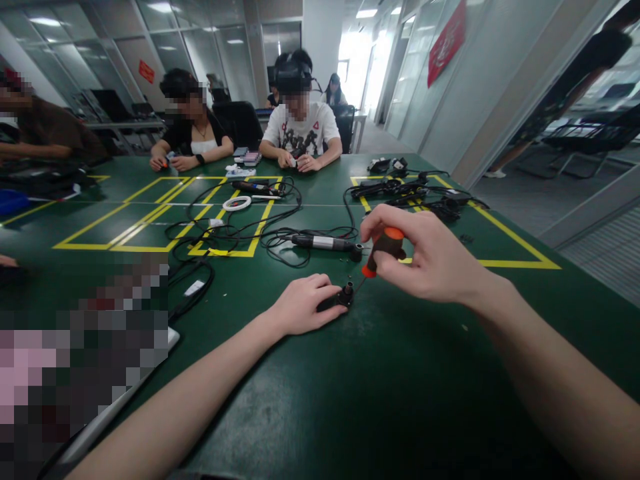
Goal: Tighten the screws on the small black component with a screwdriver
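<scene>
In the head view, the left hand (307,305) is pinching a black part (345,297) against the tabletop (380,380), seemingly to steady it, while the right hand (430,257), just beside, is grasping an orange-and-black screwdriver (389,245), its shaft (361,284) apparently slanting down to reach the part, contact remaining unclear.

From where I stood, the left hand (305,307) and the right hand (435,257) were both bare to the wrist (273,323). The left forearm (200,387) and the right forearm (555,363) were bare too, slim and smooth-looking, each broadening toward the elbow end. The fingers (387,215) were slender. Any sleeves lay out of sight.
</scene>
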`<action>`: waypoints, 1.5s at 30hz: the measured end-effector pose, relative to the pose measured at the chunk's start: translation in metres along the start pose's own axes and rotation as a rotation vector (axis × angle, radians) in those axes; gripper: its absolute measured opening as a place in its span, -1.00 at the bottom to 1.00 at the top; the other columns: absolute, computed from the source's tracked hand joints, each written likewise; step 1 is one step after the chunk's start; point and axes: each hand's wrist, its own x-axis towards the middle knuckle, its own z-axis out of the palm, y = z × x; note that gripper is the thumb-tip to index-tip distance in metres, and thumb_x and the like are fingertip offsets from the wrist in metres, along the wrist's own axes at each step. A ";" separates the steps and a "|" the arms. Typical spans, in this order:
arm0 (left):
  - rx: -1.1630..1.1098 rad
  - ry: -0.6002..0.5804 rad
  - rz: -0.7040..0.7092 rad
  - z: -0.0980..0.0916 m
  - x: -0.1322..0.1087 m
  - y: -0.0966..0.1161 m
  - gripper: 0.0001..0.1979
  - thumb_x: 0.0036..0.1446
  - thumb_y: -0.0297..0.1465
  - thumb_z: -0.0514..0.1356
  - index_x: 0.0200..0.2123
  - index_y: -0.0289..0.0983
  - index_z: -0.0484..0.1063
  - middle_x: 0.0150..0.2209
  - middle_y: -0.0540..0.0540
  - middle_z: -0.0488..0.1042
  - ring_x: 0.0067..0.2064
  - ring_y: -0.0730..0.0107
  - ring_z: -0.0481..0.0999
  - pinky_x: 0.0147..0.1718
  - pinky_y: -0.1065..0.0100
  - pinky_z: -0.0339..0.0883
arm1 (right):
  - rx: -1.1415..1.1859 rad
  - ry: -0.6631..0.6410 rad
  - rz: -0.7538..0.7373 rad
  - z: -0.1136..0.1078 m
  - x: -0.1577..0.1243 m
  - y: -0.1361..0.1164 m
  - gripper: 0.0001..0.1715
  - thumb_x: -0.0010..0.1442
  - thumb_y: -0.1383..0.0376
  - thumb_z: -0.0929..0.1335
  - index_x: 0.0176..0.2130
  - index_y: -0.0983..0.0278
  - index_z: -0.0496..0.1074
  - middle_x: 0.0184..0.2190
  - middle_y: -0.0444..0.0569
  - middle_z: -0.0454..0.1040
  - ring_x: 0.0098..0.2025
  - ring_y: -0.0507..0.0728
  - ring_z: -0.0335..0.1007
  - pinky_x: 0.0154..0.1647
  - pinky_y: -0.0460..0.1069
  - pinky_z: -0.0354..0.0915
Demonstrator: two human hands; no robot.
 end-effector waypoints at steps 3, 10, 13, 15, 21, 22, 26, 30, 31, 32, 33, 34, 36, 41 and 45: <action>0.005 0.003 0.004 0.000 0.000 0.000 -0.64 0.42 -0.11 0.14 -0.04 -0.24 0.57 -0.15 -0.12 0.54 -0.18 0.29 0.54 -0.20 0.30 0.41 | -0.016 0.006 0.019 0.000 0.000 0.000 -0.85 0.18 0.22 0.37 -0.38 0.22 0.36 -0.57 -0.18 0.37 -0.56 0.03 0.24 -0.46 -0.03 0.13; 0.015 0.009 0.012 0.001 0.000 -0.001 -0.64 0.43 -0.11 0.14 -0.04 -0.25 0.57 -0.14 -0.13 0.55 -0.19 0.30 0.54 -0.21 0.31 0.40 | -0.005 0.014 -0.011 -0.001 0.000 0.000 -0.98 0.12 0.34 0.34 -0.34 0.22 0.38 -0.52 -0.16 0.41 -0.54 0.02 0.25 -0.45 -0.04 0.17; 0.014 0.011 0.014 0.001 0.001 -0.001 -0.63 0.43 -0.11 0.14 -0.03 -0.25 0.57 -0.15 -0.13 0.55 -0.19 0.30 0.54 -0.21 0.31 0.39 | -0.005 -0.001 -0.025 -0.001 0.000 0.001 -0.95 0.13 0.31 0.35 -0.32 0.24 0.39 -0.49 -0.14 0.44 -0.51 0.03 0.30 -0.43 -0.04 0.19; 0.016 0.009 0.012 0.001 0.000 -0.001 -0.64 0.42 -0.11 0.14 -0.04 -0.25 0.57 -0.15 -0.12 0.55 -0.20 0.30 0.53 -0.21 0.32 0.39 | -0.004 -0.002 0.002 0.000 0.000 0.001 -0.84 0.21 0.22 0.38 -0.36 0.23 0.38 -0.55 -0.17 0.41 -0.55 0.02 0.27 -0.46 -0.04 0.15; 0.022 0.002 0.011 0.000 0.000 -0.001 -0.63 0.43 -0.11 0.14 -0.05 -0.26 0.57 -0.15 -0.12 0.55 -0.20 0.31 0.53 -0.22 0.32 0.37 | -0.010 0.013 -0.003 0.000 0.000 0.001 -0.95 0.14 0.34 0.34 -0.30 0.22 0.38 -0.51 -0.17 0.42 -0.53 0.03 0.30 -0.44 -0.05 0.19; 0.023 0.005 0.012 0.000 0.000 -0.001 -0.63 0.43 -0.11 0.14 -0.05 -0.26 0.57 -0.15 -0.12 0.55 -0.20 0.30 0.54 -0.22 0.32 0.37 | -0.011 0.012 -0.016 0.000 0.000 0.001 -0.93 0.12 0.34 0.34 -0.29 0.23 0.38 -0.47 -0.15 0.44 -0.50 0.04 0.33 -0.42 -0.05 0.21; 0.025 0.011 0.014 0.001 0.000 -0.001 -0.62 0.43 -0.10 0.13 -0.04 -0.26 0.57 -0.14 -0.12 0.55 -0.19 0.30 0.54 -0.21 0.31 0.37 | -0.010 0.003 0.017 0.000 0.000 0.000 -0.82 0.25 0.20 0.37 -0.37 0.22 0.38 -0.56 -0.16 0.42 -0.55 0.03 0.29 -0.46 -0.03 0.16; 0.020 0.008 0.019 0.001 0.000 -0.001 -0.62 0.43 -0.09 0.12 -0.06 -0.26 0.57 -0.15 -0.12 0.55 -0.20 0.31 0.53 -0.23 0.33 0.36 | -0.011 0.017 0.055 -0.001 0.000 0.001 -0.87 0.25 0.25 0.34 -0.35 0.21 0.38 -0.56 -0.17 0.42 -0.57 0.03 0.27 -0.48 -0.03 0.15; 0.019 0.008 0.019 0.001 0.000 0.000 -0.62 0.43 -0.10 0.12 -0.06 -0.26 0.57 -0.15 -0.12 0.55 -0.20 0.31 0.53 -0.23 0.33 0.36 | -0.022 0.017 0.047 -0.001 0.000 0.001 -0.95 0.20 0.29 0.34 -0.33 0.22 0.39 -0.53 -0.15 0.44 -0.54 0.04 0.29 -0.47 -0.03 0.16; 0.018 0.008 0.018 0.001 0.000 0.000 -0.62 0.43 -0.10 0.12 -0.06 -0.26 0.57 -0.15 -0.12 0.55 -0.20 0.31 0.53 -0.23 0.33 0.37 | -0.036 0.013 0.034 -0.001 0.000 0.001 -0.96 0.14 0.32 0.34 -0.31 0.22 0.39 -0.49 -0.13 0.46 -0.51 0.06 0.31 -0.45 -0.03 0.17; 0.018 0.009 0.016 0.001 0.000 0.000 -0.62 0.43 -0.10 0.13 -0.05 -0.26 0.56 -0.15 -0.12 0.55 -0.19 0.31 0.53 -0.23 0.33 0.37 | -0.054 0.012 0.020 -0.001 0.000 0.002 -0.92 0.11 0.32 0.34 -0.30 0.22 0.39 -0.47 -0.12 0.48 -0.49 0.07 0.33 -0.43 -0.02 0.18; 0.017 0.010 0.015 0.001 0.000 0.000 -0.62 0.43 -0.10 0.13 -0.05 -0.26 0.56 -0.15 -0.13 0.55 -0.19 0.31 0.53 -0.22 0.33 0.37 | -0.067 0.014 0.008 -0.001 0.000 0.002 -0.92 0.11 0.31 0.35 -0.30 0.22 0.39 -0.46 -0.11 0.49 -0.48 0.08 0.33 -0.42 -0.02 0.18; 0.015 0.012 0.011 0.001 0.000 -0.001 -0.63 0.43 -0.09 0.13 -0.04 -0.25 0.56 -0.14 -0.13 0.55 -0.18 0.31 0.54 -0.21 0.33 0.38 | -0.076 0.021 0.013 0.000 0.000 0.003 -0.90 0.18 0.25 0.37 -0.36 0.22 0.38 -0.52 -0.14 0.45 -0.52 0.06 0.29 -0.43 -0.02 0.15; 0.003 0.005 0.000 0.001 0.000 -0.002 -0.61 0.42 -0.09 0.14 0.02 -0.24 0.56 -0.15 -0.12 0.54 -0.19 0.30 0.54 -0.22 0.33 0.39 | -0.026 0.016 0.067 -0.001 0.000 0.001 -0.83 0.27 0.25 0.34 -0.38 0.21 0.38 -0.60 -0.19 0.37 -0.60 0.02 0.21 -0.49 -0.03 0.12; -0.012 0.006 -0.012 0.001 -0.001 -0.002 -0.59 0.42 -0.09 0.15 0.09 -0.25 0.55 -0.16 -0.13 0.54 -0.19 0.29 0.55 -0.22 0.32 0.40 | -0.049 0.030 0.026 -0.001 0.000 0.001 -0.96 0.13 0.33 0.34 -0.32 0.22 0.39 -0.50 -0.15 0.44 -0.53 0.05 0.28 -0.45 -0.03 0.16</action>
